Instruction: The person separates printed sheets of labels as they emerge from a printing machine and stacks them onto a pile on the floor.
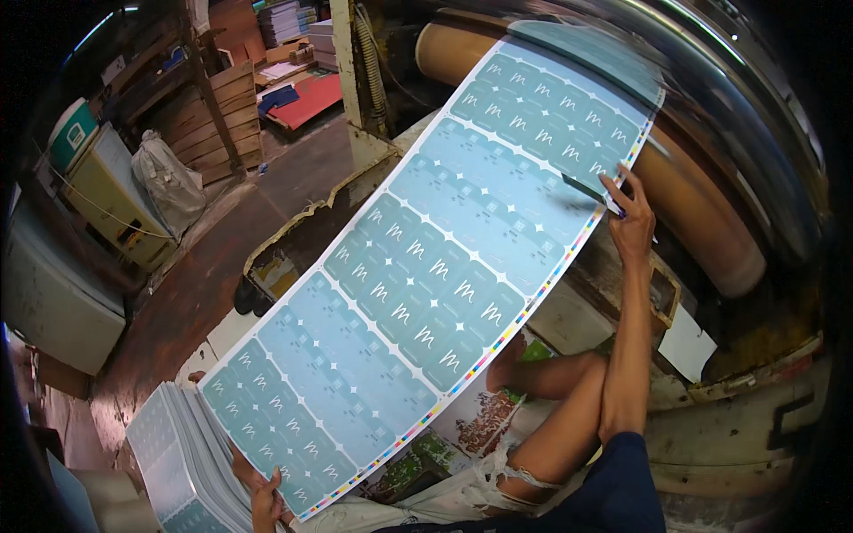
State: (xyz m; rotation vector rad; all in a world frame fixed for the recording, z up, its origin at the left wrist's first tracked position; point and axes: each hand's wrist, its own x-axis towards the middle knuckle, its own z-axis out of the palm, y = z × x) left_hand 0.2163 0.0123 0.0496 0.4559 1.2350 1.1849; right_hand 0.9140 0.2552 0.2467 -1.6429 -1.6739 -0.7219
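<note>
A large printed sheet [426, 266] of teal label panels, edged with a strip of small colour patches, stretches diagonally across the view. The right hand [633, 222] reaches out to its far end; the fingers [617, 188] are closed on the sheet's right edge, pinching it with the thumb, and a thin dark tool or pen seems to lie across them, though it is too small to be sure. Just beyond those fingertips the sheet's top end lies against a big brown roller [693, 204] under a shiny metal cylinder [737, 98].

The left hand [265, 505] is at the sheet's near corner, fingers curled up under the lower edge and gripping it. Just to the left of those fingers, touching the sheet's underside, is a thick stack of printed sheets [182, 462] of the same kind. To the right of the left hand are the person's bent knees [542, 373], beneath the sheet's edge. Well beyond the left fingers lies a reddish-brown floor [204, 275] with a pale sack [167, 182] and wooden crates [218, 115].
</note>
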